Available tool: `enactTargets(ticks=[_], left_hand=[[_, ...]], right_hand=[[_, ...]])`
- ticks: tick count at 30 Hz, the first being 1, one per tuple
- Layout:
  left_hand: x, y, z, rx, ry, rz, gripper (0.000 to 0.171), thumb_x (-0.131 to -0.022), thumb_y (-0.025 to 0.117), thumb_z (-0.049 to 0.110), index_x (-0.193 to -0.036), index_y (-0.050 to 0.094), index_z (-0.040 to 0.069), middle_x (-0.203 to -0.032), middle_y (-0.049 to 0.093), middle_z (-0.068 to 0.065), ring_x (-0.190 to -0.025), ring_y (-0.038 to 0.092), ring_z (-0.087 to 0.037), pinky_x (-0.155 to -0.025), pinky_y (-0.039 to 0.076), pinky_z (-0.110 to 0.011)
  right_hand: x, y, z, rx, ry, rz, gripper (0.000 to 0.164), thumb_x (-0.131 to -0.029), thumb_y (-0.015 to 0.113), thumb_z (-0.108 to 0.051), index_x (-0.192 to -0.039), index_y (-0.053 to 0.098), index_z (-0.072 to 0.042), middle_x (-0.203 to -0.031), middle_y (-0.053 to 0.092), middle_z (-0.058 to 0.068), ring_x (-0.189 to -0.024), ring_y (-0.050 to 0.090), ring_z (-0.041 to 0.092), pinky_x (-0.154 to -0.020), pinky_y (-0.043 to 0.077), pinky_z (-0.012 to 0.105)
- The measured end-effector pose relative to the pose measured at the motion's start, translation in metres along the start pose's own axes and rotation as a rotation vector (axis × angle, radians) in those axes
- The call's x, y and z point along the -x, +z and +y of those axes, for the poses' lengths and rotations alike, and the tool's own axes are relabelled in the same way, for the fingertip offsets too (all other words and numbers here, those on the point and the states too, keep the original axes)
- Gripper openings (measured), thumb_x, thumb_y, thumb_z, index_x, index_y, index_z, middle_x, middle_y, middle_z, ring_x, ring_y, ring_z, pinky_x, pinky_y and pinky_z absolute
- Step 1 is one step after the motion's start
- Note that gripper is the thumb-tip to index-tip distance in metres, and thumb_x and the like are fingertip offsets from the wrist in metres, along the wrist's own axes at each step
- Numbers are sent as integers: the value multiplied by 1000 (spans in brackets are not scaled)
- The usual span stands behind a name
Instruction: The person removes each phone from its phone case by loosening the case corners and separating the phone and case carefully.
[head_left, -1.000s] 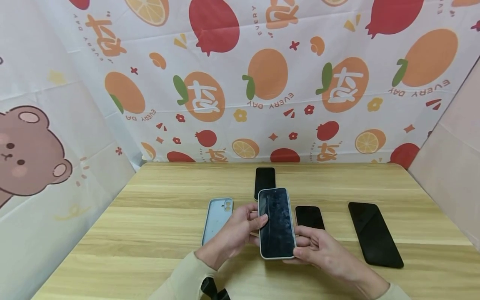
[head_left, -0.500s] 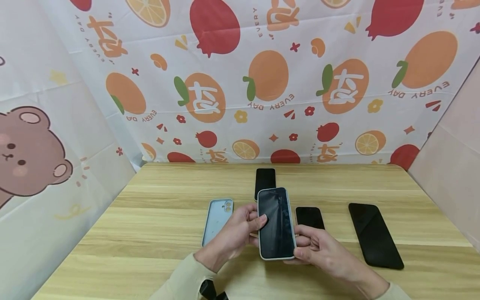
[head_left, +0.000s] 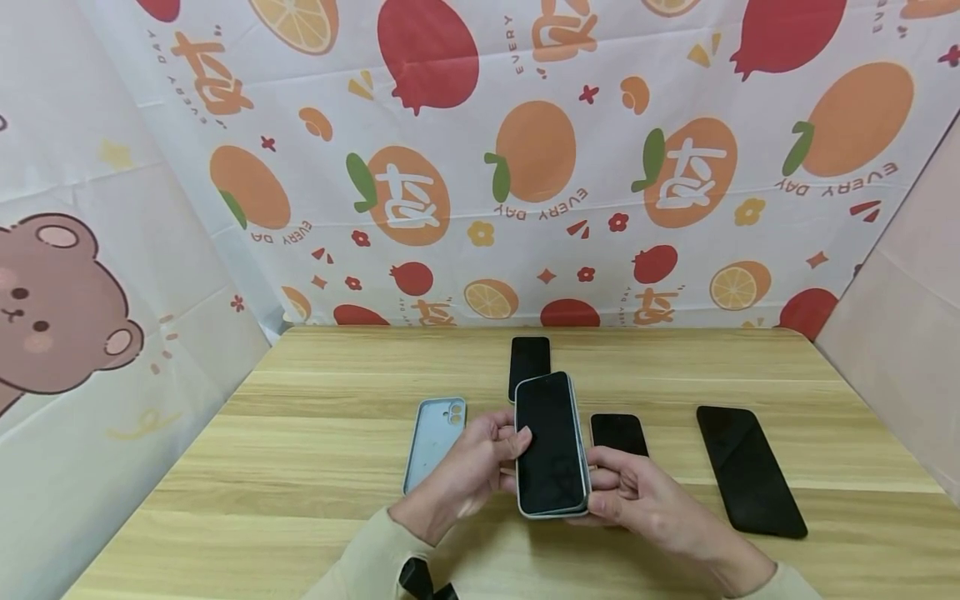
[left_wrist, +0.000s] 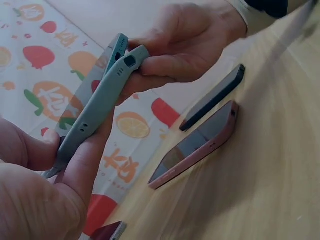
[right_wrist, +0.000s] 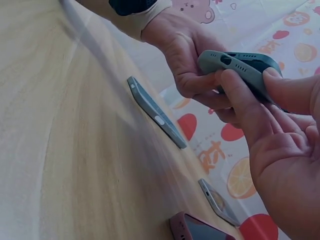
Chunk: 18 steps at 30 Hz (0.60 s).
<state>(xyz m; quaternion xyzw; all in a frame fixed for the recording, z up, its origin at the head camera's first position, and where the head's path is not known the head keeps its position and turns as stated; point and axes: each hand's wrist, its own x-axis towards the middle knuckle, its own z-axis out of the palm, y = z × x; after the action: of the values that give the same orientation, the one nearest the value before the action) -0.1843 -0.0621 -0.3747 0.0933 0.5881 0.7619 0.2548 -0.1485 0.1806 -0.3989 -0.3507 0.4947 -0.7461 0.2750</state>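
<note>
Bench (head_left: 300, 467), wood-grain, fruit-print curtain (head_left: 536, 150) behind. Smartphone (head_left: 551, 442), held above it, lower end standing proud of pale green case (left_wrist: 97, 107). Left hand (head_left: 476, 467): fingers grasping both at left edge, thumb over screen. Right hand (head_left: 641, 500): fingers pinching case's lower right corner.

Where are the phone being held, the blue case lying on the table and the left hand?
Held phone (head_left: 553, 446), head view: middle of its dark screen.
Blue case (head_left: 432, 440), head view: inside of its back.
Left hand (head_left: 480, 460), head view: middle of the hand.
</note>
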Motion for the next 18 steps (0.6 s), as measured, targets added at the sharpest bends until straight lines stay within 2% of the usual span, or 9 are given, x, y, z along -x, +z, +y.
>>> enactTargets(ticks=[5, 9, 11, 14, 18], left_hand=[[-2, 1, 0, -3, -4, 4, 31, -102, 53, 12, -127, 45, -5, -88, 71, 1, -77, 72, -15, -62, 61, -30], [-3, 1, -2, -24, -2, 44, 30, -101, 55, 11, -126, 47, -4, -89, 72, 1, -78, 72, -16, -61, 60, -31], [-4, 2, -3, -44, 5, 70, 31, -101, 56, 11, -126, 48, -5, -91, 72, -1, -79, 72, -16, -60, 61, -32], [-5, 3, -5, -82, 8, 108, 33, -100, 57, 12, -128, 49, -4, -95, 73, -3, -81, 72, -17, -61, 61, -34], [-7, 4, -7, -109, 2, 144, 36, -98, 61, 15, -129, 52, -3, -98, 74, -6, -82, 72, -18, -62, 61, -34]], right_hand=[[0, -1, -2, -4, 8, 25, 45, -101, 40, 8, -142, 26, 18, -139, 58, 21, -125, 60, 27, -101, 50, 42], [-1, -1, -4, 29, 41, 52, 50, -101, 41, 7, -144, 19, 19, -139, 55, 27, -125, 60, 26, -101, 50, 44], [-2, -1, -5, 46, 76, 83, 50, -101, 43, 5, -144, 20, 18, -138, 55, 28, -123, 61, 26, -100, 51, 44], [-2, 0, -6, 93, 118, 139, 52, -100, 47, 4, -144, 21, 16, -138, 55, 28, -121, 63, 26, -99, 53, 41], [-1, 2, -7, 210, 132, 215, 62, -99, 52, 0, -148, 16, 9, -137, 52, 25, -116, 65, 20, -94, 57, 36]])
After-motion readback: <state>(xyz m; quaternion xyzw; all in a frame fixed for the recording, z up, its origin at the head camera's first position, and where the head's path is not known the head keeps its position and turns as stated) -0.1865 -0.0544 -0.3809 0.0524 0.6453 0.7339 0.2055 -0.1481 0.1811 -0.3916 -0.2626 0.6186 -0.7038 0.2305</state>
